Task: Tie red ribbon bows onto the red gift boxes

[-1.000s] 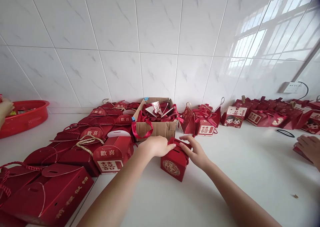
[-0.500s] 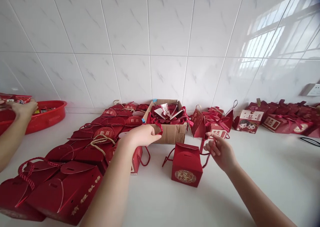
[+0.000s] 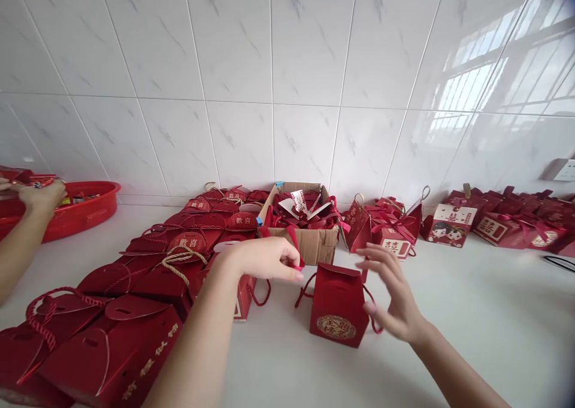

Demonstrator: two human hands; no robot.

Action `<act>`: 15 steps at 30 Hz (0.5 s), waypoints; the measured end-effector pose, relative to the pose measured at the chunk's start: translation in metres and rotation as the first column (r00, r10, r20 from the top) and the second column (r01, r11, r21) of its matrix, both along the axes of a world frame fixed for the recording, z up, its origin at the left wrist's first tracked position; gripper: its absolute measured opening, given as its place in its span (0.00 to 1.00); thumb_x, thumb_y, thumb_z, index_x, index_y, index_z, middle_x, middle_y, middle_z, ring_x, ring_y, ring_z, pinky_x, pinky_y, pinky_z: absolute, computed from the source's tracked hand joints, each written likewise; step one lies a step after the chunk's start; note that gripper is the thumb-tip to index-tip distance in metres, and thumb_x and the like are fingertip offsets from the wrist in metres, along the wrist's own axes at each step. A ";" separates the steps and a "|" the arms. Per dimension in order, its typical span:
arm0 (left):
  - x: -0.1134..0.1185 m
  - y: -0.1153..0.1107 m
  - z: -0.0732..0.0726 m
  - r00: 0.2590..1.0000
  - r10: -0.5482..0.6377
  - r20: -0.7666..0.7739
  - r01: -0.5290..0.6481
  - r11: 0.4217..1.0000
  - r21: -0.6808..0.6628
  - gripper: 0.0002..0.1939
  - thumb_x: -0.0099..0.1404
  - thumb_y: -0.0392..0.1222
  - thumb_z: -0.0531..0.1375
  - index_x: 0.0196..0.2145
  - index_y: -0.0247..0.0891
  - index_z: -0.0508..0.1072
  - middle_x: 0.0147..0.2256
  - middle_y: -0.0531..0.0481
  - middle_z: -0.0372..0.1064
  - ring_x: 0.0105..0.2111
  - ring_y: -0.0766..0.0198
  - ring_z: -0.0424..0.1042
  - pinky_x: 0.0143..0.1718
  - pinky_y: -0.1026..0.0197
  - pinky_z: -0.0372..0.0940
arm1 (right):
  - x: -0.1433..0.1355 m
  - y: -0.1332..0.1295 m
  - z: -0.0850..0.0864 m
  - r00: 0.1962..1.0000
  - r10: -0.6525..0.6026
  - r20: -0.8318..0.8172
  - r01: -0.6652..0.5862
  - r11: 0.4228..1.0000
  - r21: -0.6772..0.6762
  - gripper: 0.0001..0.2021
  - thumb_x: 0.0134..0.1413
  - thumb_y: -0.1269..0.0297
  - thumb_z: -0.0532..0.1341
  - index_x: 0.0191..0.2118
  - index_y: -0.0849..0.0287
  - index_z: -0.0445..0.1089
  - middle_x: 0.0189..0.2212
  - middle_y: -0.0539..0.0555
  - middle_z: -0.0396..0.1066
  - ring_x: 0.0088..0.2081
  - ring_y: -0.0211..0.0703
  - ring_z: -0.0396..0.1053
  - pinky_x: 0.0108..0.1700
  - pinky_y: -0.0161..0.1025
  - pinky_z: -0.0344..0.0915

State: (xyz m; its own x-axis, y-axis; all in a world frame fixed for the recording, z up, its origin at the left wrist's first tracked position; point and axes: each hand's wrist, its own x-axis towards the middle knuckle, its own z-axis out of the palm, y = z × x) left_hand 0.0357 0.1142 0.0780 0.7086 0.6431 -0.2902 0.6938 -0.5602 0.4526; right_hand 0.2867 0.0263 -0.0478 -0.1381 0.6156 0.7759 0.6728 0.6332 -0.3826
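A small red gift box (image 3: 338, 309) with gold lettering stands upright on the white counter, its twisted cord handles hanging out at both sides. Above its left side, my left hand (image 3: 274, 259) pinches a red ribbon (image 3: 293, 238) that trails back toward the cardboard box (image 3: 318, 246). My right hand (image 3: 392, 291) is open at the gift box's right side, fingers apart and close to the right cord. A strip of ribbon shows behind its fingertips; whether they touch it, I cannot tell. Ribbons and white-and-red cards fill the cardboard box.
Rows of closed red gift boxes (image 3: 112, 342) cover the counter on the left. More boxes (image 3: 453, 225) line the wall at right. At far left another person's hand (image 3: 42, 195) is over a red plastic basin (image 3: 92, 216). A black loop (image 3: 559, 261) lies at the right edge.
My left hand has come down and right toward the gift box with the ribbon. My right hand has opened from a loose curl, its fingers spreading beside the box.
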 end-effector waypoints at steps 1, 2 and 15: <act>-0.006 -0.005 0.005 0.998 0.003 0.063 -0.007 0.998 0.064 0.12 0.58 0.51 0.58 0.26 0.41 0.71 0.23 0.56 0.64 0.23 0.68 0.59 0.23 0.65 0.51 | -0.007 -0.002 -0.002 0.991 0.028 0.131 -0.030 0.999 0.011 0.20 0.51 0.56 0.61 0.50 0.53 0.64 0.52 0.61 0.63 0.58 0.63 0.55 0.56 0.56 0.57; -0.012 -0.010 0.011 0.990 0.020 0.140 -0.039 0.990 0.133 0.12 0.59 0.52 0.57 0.27 0.41 0.71 0.24 0.56 0.64 0.23 0.68 0.59 0.24 0.65 0.52 | -0.015 -0.003 -0.005 0.980 0.009 0.196 -0.014 1.000 0.022 0.21 0.51 0.58 0.62 0.51 0.52 0.62 0.53 0.61 0.63 0.59 0.63 0.54 0.55 0.56 0.58; -0.008 -0.066 0.026 0.887 0.005 0.461 -0.258 0.834 0.487 0.23 0.62 0.56 0.57 0.17 0.38 0.66 0.26 0.53 0.60 0.32 0.63 0.62 0.33 0.62 0.58 | -0.089 -0.004 0.097 0.453 0.033 -0.891 -0.755 0.546 -0.364 0.24 0.62 0.46 0.47 0.38 0.55 0.74 0.42 0.57 0.71 0.45 0.49 0.66 0.46 0.44 0.62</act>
State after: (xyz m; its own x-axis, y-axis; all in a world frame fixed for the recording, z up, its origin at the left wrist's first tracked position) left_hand 0.0272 0.0477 0.1043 0.5741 0.6998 0.4251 0.5866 -0.7137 0.3828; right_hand 0.1972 0.0223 0.0494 -0.1589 0.9811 0.1101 -0.3547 0.0473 -0.9338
